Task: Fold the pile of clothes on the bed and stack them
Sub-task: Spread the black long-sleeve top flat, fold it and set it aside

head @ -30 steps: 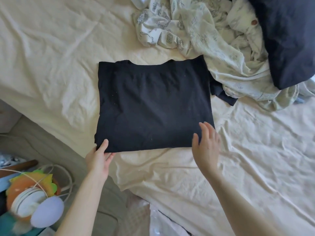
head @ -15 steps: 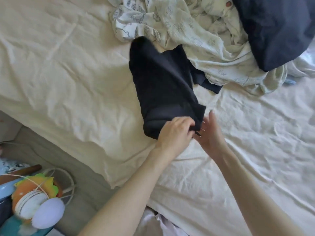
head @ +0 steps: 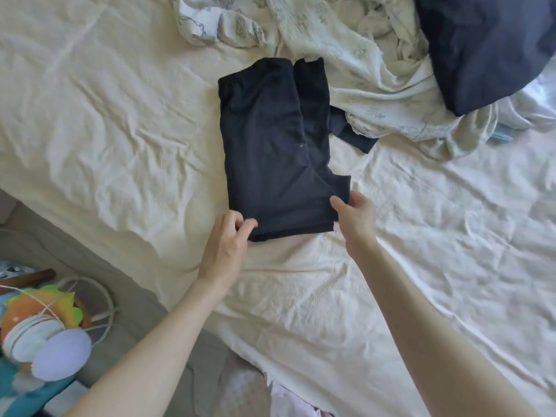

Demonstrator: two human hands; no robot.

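Cream bed sheet (head: 120, 130), wrinkly. Black shirt (head: 264, 145) folded in half, lying in middle. Left hand (head: 225, 245) pinches near left corner. Right hand (head: 355, 215) pinches near right corner. Clothes pile (head: 376, 70) behind.

A bed covered by a wrinkled cream sheet (head: 105, 121) fills most of the view in soft daylight. At lower left, grey floor (head: 126, 332) holds a white cable (head: 102, 296) and colourful toys (head: 39, 326).
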